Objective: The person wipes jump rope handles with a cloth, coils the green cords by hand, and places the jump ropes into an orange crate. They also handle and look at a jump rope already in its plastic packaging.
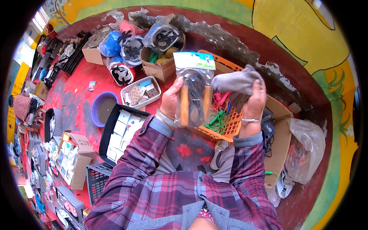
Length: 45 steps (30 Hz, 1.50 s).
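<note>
A clear plastic packet with a skipping rope point(194, 100) in it hangs upright in front of me. The rope is dark, its two handles are wooden, and a printed card tops the packet. My left hand point(171, 100) is closed on the packet's left edge. A crumpled grey cloth point(234, 82) is gripped in my right hand point(256, 102), just to the right of the packet. Below and behind them stands an orange plastic basket point(233, 129), partly hidden by the packet and the cloth. Pink-, green- and blue-handled skipping ropes point(219, 119) lie inside it.
An open cardboard box point(279, 147) and a plastic bag point(306, 149) stand at my right. Leftward are a black bin of white boxes point(122, 132), a purple basin point(103, 109) and a white basket point(141, 92). Helmets in bags point(163, 36) sit by the wall.
</note>
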Motion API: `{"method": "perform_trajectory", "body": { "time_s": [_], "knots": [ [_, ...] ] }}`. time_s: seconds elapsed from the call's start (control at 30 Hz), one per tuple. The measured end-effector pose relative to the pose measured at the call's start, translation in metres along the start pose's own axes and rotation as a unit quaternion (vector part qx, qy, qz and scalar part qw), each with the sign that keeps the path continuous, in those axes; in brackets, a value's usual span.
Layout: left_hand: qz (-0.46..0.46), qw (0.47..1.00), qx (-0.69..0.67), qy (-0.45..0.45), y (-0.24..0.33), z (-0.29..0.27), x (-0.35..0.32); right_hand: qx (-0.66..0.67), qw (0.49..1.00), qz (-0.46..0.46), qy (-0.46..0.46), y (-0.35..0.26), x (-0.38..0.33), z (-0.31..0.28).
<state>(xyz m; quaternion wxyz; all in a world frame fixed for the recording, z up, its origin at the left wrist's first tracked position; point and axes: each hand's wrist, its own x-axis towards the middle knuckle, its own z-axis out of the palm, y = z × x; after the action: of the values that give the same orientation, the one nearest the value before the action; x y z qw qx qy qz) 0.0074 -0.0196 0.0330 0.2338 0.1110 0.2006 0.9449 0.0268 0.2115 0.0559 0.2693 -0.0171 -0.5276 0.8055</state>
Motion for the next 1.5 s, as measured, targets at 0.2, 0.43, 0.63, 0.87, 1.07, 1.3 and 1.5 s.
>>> {"method": "perform_trajectory", "body": {
  "time_s": [0.2,0.43,0.63,0.87,1.07,1.3,1.5],
  "knots": [
    [-0.073,0.985,0.138,-0.077,-0.021,0.004,0.002,-0.138,0.956,-0.105,-0.236,-0.005,-0.029,0.032],
    [-0.124,0.959,0.254,-0.019,-0.031,-0.001,-0.008,-0.468,0.79,-0.238,-0.316,0.027,-0.046,0.049],
    [-0.067,0.979,0.178,-0.069,-0.031,0.008,-0.006,-0.482,0.807,-0.24,-0.241,0.035,-0.04,0.046],
    [-0.03,0.99,0.137,-0.02,-0.003,0.01,-0.006,-0.386,0.92,-0.015,-0.067,0.081,0.016,-0.033],
    [-0.025,0.99,0.141,-0.019,-0.006,-0.001,0.001,-0.154,0.977,-0.14,-0.043,-0.009,-0.012,0.028],
    [-0.052,0.972,0.23,-0.009,-0.023,-0.009,-0.007,-0.306,0.869,-0.256,-0.293,0.023,-0.044,0.055],
    [0.0,0.98,0.198,-0.004,0.004,0.005,-0.003,-0.504,0.827,-0.181,-0.171,0.055,0.004,-0.019]
  ]
}}
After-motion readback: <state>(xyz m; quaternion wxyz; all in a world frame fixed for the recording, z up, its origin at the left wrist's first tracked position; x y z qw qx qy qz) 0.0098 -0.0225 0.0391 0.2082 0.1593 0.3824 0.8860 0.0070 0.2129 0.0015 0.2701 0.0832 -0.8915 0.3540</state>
